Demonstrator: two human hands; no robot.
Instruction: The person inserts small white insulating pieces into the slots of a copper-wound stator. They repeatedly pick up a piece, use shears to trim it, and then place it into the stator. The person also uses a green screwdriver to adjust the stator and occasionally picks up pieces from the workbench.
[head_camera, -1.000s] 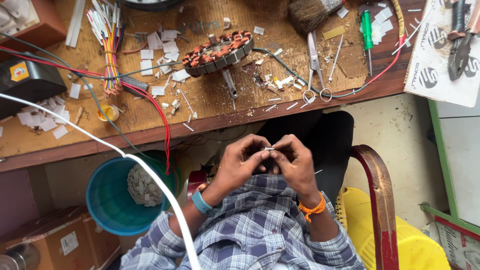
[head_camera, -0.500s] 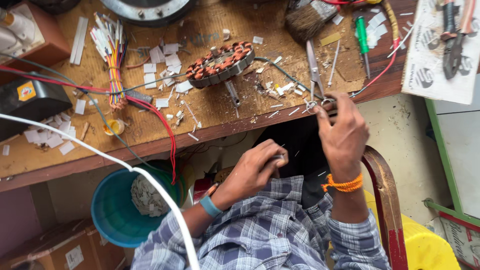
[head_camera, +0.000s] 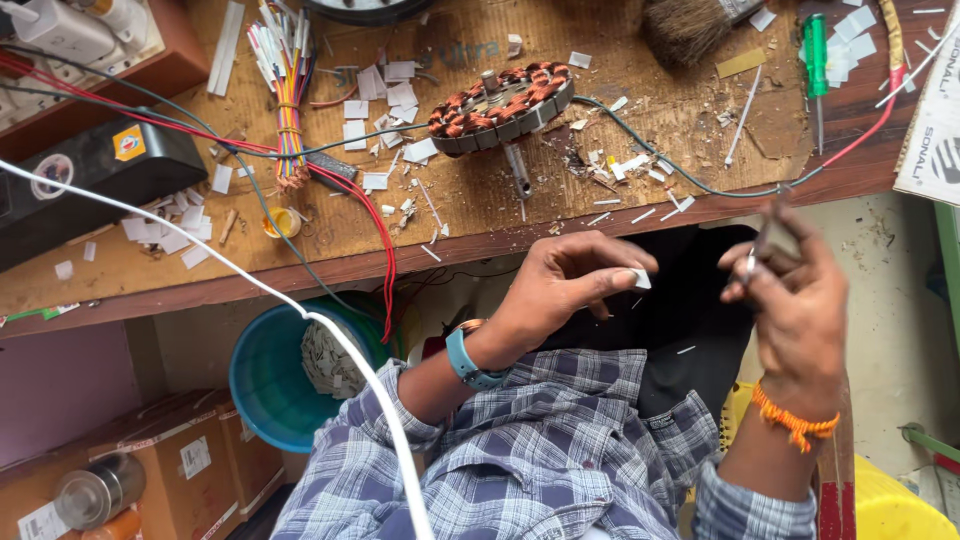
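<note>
My left hand (head_camera: 565, 285), with a blue watch at the wrist, pinches a small white paper slip (head_camera: 640, 278) between thumb and fingertips below the bench edge. My right hand (head_camera: 800, 305), with an orange thread around the wrist, grips a small pair of scissors (head_camera: 768, 243) that is blurred by motion. The two hands are apart, over my lap. On the wooden bench (head_camera: 300, 250) above them lies a fan stator with copper windings (head_camera: 500, 105), with white paper slips scattered around it.
A bundle of coloured wires (head_camera: 285, 90), a black box (head_camera: 90, 185), a brush (head_camera: 690, 30) and a green screwdriver (head_camera: 815, 60) lie on the bench. A white cable (head_camera: 300, 310) crosses over a blue bucket (head_camera: 265, 385). Cardboard boxes (head_camera: 170, 460) stand below left.
The hands were together in my lap. My right hand reached up to the bench edge, took the scissors and came back down. My left hand kept the slip.
</note>
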